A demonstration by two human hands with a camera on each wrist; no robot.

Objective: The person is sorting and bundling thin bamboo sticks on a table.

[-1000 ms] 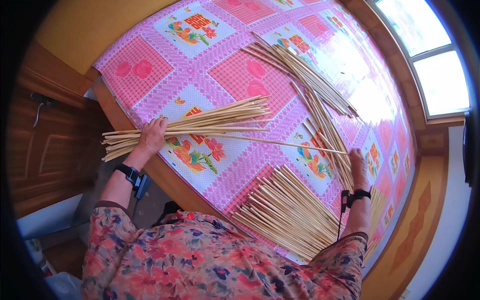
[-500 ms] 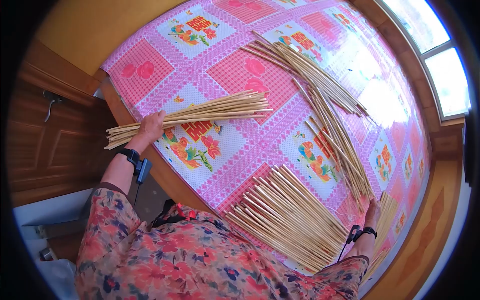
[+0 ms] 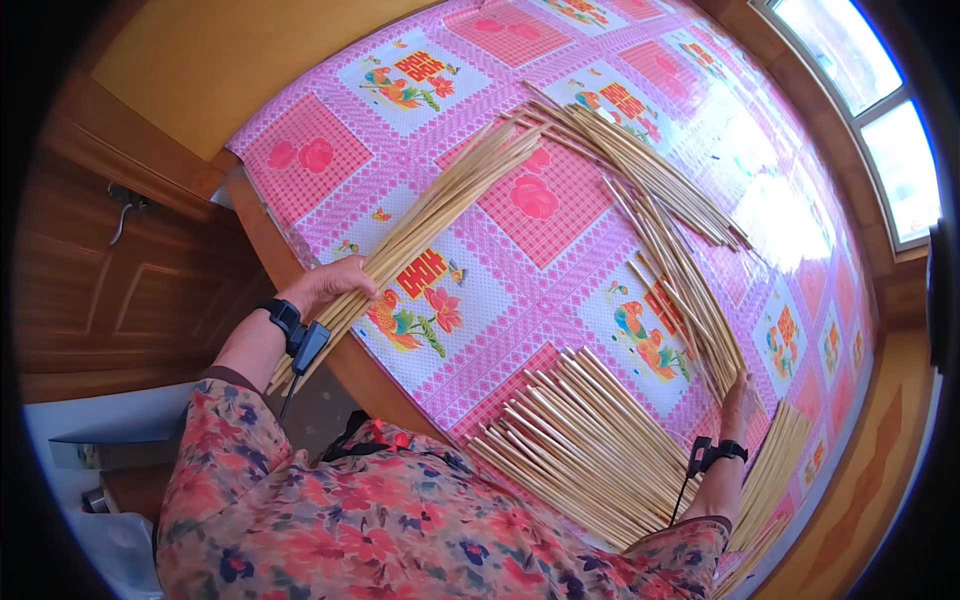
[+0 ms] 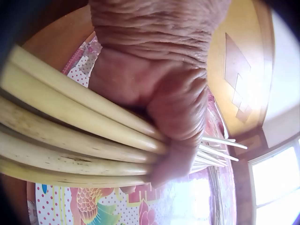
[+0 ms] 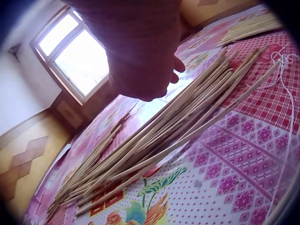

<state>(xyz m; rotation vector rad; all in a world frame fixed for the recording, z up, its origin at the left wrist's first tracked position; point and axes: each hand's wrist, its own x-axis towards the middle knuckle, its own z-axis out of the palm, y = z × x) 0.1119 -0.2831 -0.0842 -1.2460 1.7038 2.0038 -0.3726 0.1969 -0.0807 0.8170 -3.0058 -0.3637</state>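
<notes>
Gripping a bundle of pale sticks (image 3: 440, 208), my left hand (image 3: 335, 283) is closed round it at the table's left edge. My right hand (image 3: 737, 405) is at the near end of a loose pile (image 3: 678, 272) on the right — I can't tell how open, or if holding any. Nearer lies a fanned row (image 3: 590, 440).
</notes>
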